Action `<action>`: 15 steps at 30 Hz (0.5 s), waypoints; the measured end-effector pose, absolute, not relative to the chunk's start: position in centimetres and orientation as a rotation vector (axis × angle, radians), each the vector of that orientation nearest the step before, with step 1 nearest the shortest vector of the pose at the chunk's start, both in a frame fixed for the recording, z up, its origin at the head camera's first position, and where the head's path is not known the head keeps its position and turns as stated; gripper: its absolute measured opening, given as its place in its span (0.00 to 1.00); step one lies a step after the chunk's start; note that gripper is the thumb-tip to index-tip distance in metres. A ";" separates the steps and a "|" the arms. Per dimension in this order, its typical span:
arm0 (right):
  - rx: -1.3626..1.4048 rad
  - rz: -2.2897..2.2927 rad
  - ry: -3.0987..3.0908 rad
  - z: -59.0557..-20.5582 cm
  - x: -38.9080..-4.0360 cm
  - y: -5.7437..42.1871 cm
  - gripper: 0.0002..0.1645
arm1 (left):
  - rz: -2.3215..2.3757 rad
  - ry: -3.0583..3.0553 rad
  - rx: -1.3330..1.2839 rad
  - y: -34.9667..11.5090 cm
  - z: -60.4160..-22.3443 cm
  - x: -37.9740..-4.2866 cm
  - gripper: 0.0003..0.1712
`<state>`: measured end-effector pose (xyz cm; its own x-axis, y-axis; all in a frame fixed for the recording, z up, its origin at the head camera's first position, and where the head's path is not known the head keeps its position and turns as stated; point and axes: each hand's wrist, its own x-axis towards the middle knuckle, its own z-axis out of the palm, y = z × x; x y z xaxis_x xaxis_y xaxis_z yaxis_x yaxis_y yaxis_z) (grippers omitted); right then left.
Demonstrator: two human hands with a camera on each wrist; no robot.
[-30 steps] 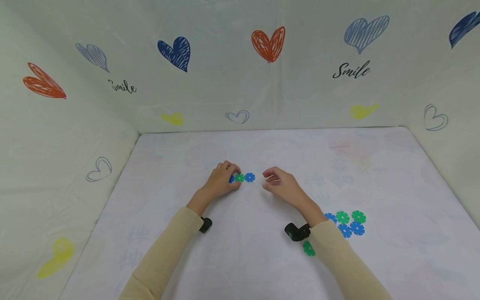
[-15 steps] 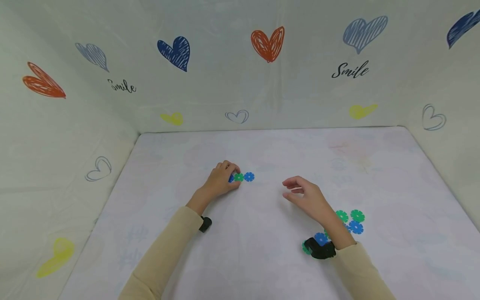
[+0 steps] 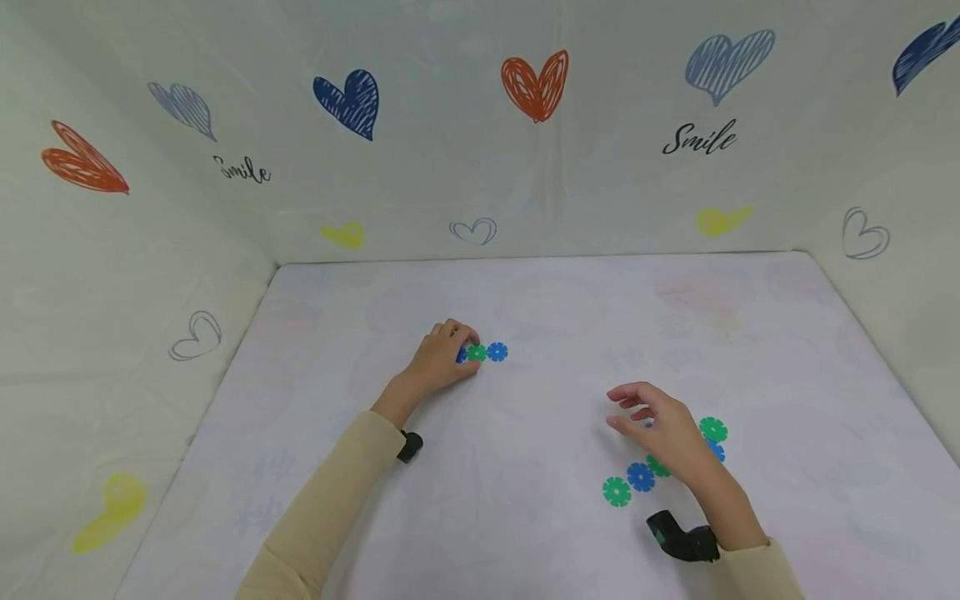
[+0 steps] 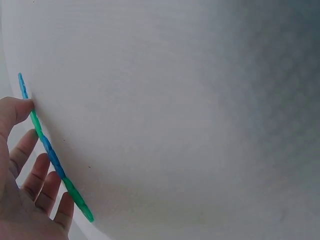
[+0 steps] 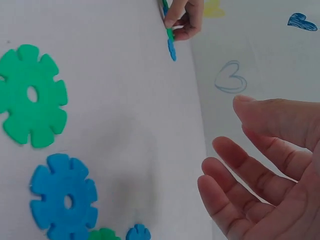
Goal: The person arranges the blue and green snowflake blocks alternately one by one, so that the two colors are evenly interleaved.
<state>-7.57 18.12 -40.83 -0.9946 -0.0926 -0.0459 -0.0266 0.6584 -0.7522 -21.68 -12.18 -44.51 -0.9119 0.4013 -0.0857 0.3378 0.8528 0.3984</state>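
Note:
In the head view my left hand (image 3: 435,358) holds a short chain of flower-shaped interlocking discs left of the middle of the table. A green disc (image 3: 477,352) sits between thumb and fingers, and a blue disc (image 3: 497,352) sticks out to the right. Seen edge-on in the left wrist view, the chain (image 4: 53,155) alternates blue and green, with fingertips along it. My right hand (image 3: 667,429) hovers over loose discs, fingers loosely bent and holding nothing. A green disc (image 5: 52,100) and a blue disc (image 5: 82,195) lie beneath it in the right wrist view.
Loose discs on the white table (image 3: 480,517) include a green one (image 3: 617,492), a blue one (image 3: 641,477) and a green one (image 3: 713,429); the right hand covers others. A heart-printed cloth wall (image 3: 420,183) borders the table.
My right hand has moved away from the chain, rightward and nearer to me, to above the loose discs. The left hand has stayed in place with the chain.

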 end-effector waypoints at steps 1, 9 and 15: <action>-0.099 -1.254 2.781 -40.9 -7.3 18.2 0.20 | 0.570 2.863 0.574 -12.2 -44.5 -21.7 0.19; -0.136 -1.218 2.740 -41.9 -4.9 18.5 0.20 | 0.575 2.871 0.574 -12.2 -44.6 -21.6 0.19; -0.211 -1.194 2.736 -42.8 -3.5 18.5 0.20 | 0.572 2.871 0.572 -12.2 -44.5 -21.6 0.19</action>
<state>-3.53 18.49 -42.75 -0.9790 -0.1874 -0.0798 -0.0689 0.6735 -0.7360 -21.61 -12.17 -44.54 -0.9144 0.3970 -0.0793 0.3363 0.8539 0.3971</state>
